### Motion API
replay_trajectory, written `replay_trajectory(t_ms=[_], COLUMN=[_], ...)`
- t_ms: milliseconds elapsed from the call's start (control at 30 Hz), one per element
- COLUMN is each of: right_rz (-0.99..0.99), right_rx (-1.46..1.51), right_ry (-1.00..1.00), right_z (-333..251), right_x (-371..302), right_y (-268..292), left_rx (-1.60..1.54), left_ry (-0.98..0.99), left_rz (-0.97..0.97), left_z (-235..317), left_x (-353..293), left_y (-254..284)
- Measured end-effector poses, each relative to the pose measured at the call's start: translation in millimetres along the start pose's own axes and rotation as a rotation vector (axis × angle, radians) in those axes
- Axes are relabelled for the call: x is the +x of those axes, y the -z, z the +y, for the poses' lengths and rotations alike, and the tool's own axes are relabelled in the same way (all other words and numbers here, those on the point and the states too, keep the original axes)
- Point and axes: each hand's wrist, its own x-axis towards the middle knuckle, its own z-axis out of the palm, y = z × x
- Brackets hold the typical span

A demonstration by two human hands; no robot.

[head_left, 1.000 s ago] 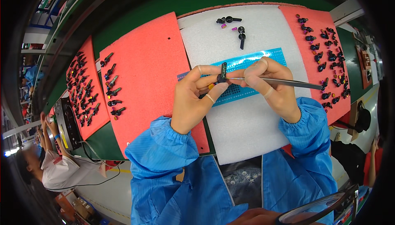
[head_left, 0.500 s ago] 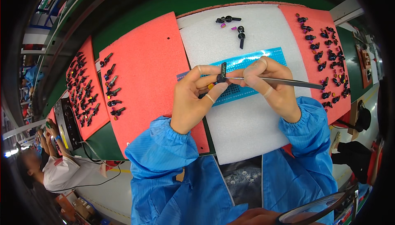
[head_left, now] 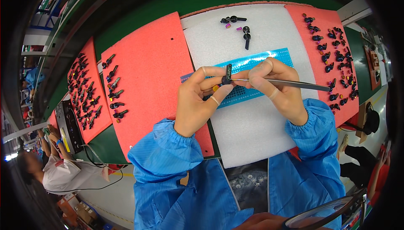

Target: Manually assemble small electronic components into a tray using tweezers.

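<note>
Between the thumb and fingers of my left hand (head_left: 198,99) is a small black earbud-like part (head_left: 227,75), its flat stem pointing away from me. A yellow bit (head_left: 216,88) shows beside my left thumb. My right hand (head_left: 277,87) pinches a pair of metal tweezers (head_left: 299,84), whose thin tip reaches the black part. Both hands wear pale finger covers. Below them lies a blue sheet with rows of dots (head_left: 269,59), on a white foam mat (head_left: 248,146). Two more groups of black parts with purple bits, one part (head_left: 247,38) among them, lie farther back.
A pink foam sheet (head_left: 155,61) at left bears a column of black parts; another (head_left: 90,120) beyond it holds many more. The right pink sheet (head_left: 307,23) carries several rows. A black box device (head_left: 69,124) stands at far left. Co-workers are at both sides.
My hands, the black part and the tweezers hold almost still. The co-workers at left and right have shifted slightly.
</note>
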Motion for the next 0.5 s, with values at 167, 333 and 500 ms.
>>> replay_trajectory(t_ms=[167, 333, 500], right_rz=[-0.011, 0.023, 0.109], right_rx=[-0.019, 0.022, 0.070], right_ry=[0.001, 0.002, 0.027], right_z=[-1.9, -0.9, -0.4], right_x=[-0.7, -0.4, 4.1], right_y=[0.0, 0.2, 4.6], left_rx=[0.021, 0.018, -0.034], left_ry=[0.008, 0.002, 0.016], left_rz=[0.004, 0.005, 0.019], left_z=[0.3, 2.6, 0.8], left_x=[0.4, 0.5, 1.9], left_y=[-0.6, -0.9, -0.4])
